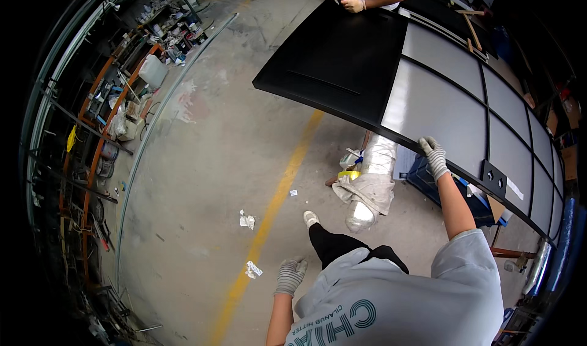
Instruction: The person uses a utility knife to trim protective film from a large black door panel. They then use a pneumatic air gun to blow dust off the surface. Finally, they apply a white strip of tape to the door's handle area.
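Observation:
A large black-framed door [333,58] with frosted grey panes lies flat at waist height, stretching from the middle to the right. My right hand [434,156], in a striped knit glove, grips its near edge, fingers over the top and thumb side hidden. To the right of that hand, a black lock plate [493,178] with cut-out holes sits on the frame. My left hand [291,275], gloved alike, hangs low by my side, away from the door. Its fingers are loosely bent and foreshortened, with nothing visible in them.
Across the door a co-worker's hands [352,3] hold a small item I cannot make out. Under the door stands a wrapped support [374,190] with a cloth and yellow tape roll [349,175]. Paper scraps [247,220] litter the floor. Cluttered racks [98,144] line the left.

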`<action>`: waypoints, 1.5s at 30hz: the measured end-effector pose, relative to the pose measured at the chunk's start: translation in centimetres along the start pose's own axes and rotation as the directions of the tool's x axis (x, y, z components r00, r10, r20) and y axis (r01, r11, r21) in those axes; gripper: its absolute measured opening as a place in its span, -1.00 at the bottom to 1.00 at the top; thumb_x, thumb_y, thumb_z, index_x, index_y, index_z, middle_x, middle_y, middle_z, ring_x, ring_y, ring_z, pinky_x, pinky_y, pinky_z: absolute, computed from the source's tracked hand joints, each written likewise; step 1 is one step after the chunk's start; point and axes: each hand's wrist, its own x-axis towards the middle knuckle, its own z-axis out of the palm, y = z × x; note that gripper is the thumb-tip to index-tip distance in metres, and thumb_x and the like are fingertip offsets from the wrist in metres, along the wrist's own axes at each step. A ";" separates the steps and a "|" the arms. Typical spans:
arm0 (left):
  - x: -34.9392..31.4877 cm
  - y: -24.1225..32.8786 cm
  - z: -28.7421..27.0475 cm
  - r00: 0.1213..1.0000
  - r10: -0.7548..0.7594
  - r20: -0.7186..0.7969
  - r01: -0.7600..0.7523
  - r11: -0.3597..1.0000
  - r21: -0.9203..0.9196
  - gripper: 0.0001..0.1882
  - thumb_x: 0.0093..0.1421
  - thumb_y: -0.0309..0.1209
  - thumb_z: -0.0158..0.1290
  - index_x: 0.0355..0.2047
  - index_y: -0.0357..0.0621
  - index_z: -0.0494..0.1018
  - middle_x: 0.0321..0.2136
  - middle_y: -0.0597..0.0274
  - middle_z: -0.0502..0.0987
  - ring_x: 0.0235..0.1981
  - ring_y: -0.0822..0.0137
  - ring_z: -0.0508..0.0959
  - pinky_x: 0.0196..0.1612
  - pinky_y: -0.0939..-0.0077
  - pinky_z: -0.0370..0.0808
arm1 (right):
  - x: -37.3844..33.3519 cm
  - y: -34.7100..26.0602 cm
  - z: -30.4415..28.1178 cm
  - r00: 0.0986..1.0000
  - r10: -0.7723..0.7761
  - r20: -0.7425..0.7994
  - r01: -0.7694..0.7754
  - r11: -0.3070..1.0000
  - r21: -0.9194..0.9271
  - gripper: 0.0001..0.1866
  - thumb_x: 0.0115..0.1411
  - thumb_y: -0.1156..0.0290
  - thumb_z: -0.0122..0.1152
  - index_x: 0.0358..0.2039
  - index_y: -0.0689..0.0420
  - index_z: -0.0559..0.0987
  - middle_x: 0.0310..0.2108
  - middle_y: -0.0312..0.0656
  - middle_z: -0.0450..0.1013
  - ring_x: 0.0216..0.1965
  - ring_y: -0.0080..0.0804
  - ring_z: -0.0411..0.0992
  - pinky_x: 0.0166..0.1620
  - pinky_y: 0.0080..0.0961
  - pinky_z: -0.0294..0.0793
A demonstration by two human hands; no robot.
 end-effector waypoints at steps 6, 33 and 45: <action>3.8 -2.0 -9.2 0.998 -0.006 -0.057 0.001 0.996 -0.086 -0.74 0.20 -0.42 0.08 -0.14 -0.27 0.55 -0.32 0.09 0.63 -0.34 0.34 0.57 -0.19 0.45 0.51 | -0.8 -1.9 2.9 0.953 0.070 -0.294 -0.091 0.994 -0.056 -0.55 0.13 0.04 0.28 -0.25 0.24 0.61 -0.38 -0.23 0.57 -0.34 -0.50 0.46 -0.20 -0.52 0.44; 45.5 -7.9 -38.3 0.920 0.247 0.304 -0.267 0.963 0.025 -0.72 0.17 -0.31 0.09 -0.16 -0.16 0.57 -0.39 -0.03 0.62 -0.38 0.15 0.61 -0.20 0.36 0.52 | 5.8 -36.8 41.4 0.985 -0.031 0.172 0.067 0.976 -0.206 -0.49 0.24 0.21 0.07 0.11 0.23 0.36 0.06 0.08 0.40 0.09 -0.11 0.40 0.12 -0.27 0.38; 68.8 -10.0 -51.2 0.945 0.088 0.314 -0.022 0.978 -0.208 -0.74 0.23 -0.40 0.06 -0.15 -0.31 0.53 -0.29 0.04 0.62 -0.28 0.31 0.59 -0.10 0.43 0.49 | 14.1 -37.0 53.4 0.939 0.065 -0.339 -0.025 0.992 0.121 -0.51 0.13 0.45 0.14 0.10 0.17 0.35 0.18 0.09 0.23 0.24 0.01 0.18 0.28 -0.30 0.16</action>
